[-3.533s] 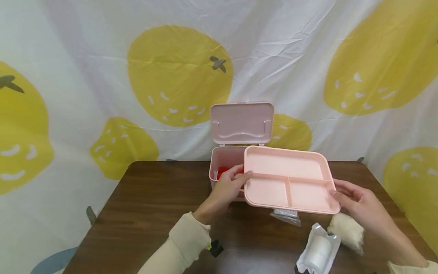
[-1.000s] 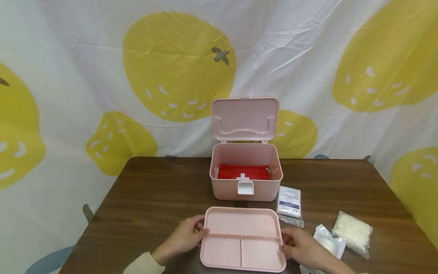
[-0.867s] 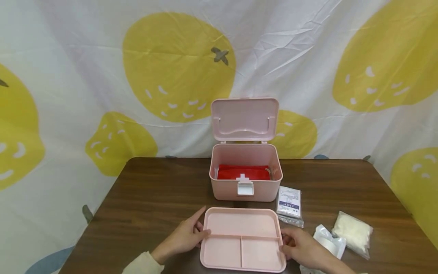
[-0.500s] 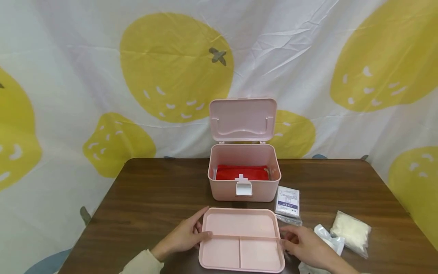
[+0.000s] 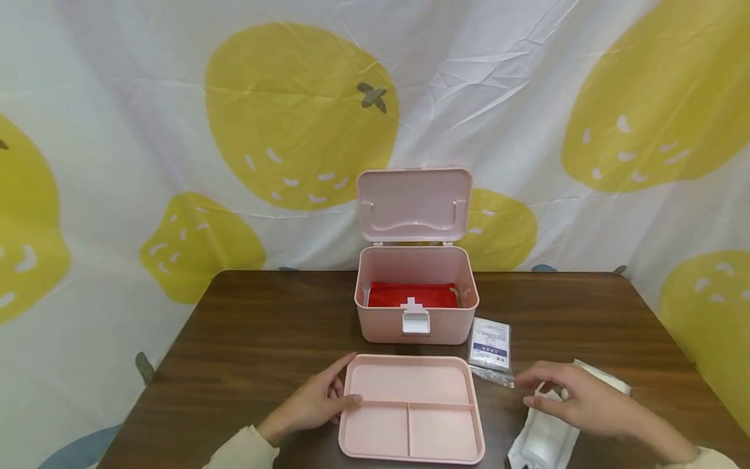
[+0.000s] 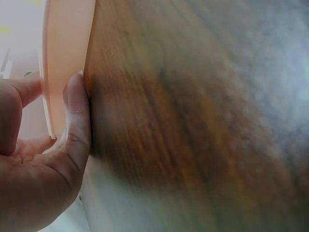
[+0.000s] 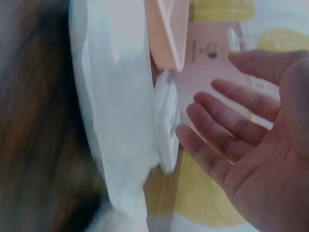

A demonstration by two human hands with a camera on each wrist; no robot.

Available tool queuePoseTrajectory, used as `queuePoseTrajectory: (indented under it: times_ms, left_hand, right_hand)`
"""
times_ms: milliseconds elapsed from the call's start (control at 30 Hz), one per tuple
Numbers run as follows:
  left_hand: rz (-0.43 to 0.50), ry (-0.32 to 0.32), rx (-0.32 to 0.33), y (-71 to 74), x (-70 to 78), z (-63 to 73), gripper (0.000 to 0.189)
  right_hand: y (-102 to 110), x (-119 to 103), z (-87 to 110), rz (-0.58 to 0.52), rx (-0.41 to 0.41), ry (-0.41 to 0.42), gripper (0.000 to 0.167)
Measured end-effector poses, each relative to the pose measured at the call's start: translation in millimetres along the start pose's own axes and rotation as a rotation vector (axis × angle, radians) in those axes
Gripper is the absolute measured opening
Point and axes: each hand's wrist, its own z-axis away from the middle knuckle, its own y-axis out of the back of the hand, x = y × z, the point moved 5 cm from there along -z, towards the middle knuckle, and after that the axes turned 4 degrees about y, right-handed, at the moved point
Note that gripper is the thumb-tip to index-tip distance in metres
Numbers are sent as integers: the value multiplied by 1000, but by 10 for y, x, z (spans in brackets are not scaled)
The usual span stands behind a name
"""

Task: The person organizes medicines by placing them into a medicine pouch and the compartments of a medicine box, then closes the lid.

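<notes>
A pink divided tray lies flat on the table before me. My left hand holds its left side, thumb over the rim and index finger stretched along the edge; in the left wrist view, the left hand's fingers touch the outer wall. Hovering to the right, my right hand holds nothing, its fingers loosely spread in the right wrist view. Under it lies a white roll in a clear packet, blurred in the right wrist view. Behind, a bag of cream-white material is mostly hidden by that hand.
Behind the tray stands a pink first-aid box, lid raised, with a red pouch inside. A flat printed packet lies at its right front corner. A fruit-print cloth hangs behind the brown table.
The tray came down from in front of the box onto the table. My right hand has since let go of it and moved right, over the packeted roll. The left hand stays at the tray.
</notes>
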Motion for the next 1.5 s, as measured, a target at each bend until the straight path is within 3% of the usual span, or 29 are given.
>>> queuePoseTrajectory:
  times_ms: [400,700,900,1100,1367,1500]
  left_hand:
    - [-6,4,0,-2,11,-3,78]
    - [-18,22,-4,8,7,2,78]
    - [-21,20,-2,7,-5,-3,78]
    - [-16,16,5,4,-7,-4,78]
    - [-10,3,4,0,-7,-4,78]
    - [-11,4,8,6,-11,-10,77]
  right_hand:
    - [-57,147,191,24,-187,156,51]
    - [-196,281,260,67,-311,12,59]
    - [-248,319,223,124,-308,8,55]
    - [-253,302,201,162,-224,84,42]
    - [-229,302,81,23,-223,-6,37]
    - [-191,272,-5,-42,-197,-6,35]
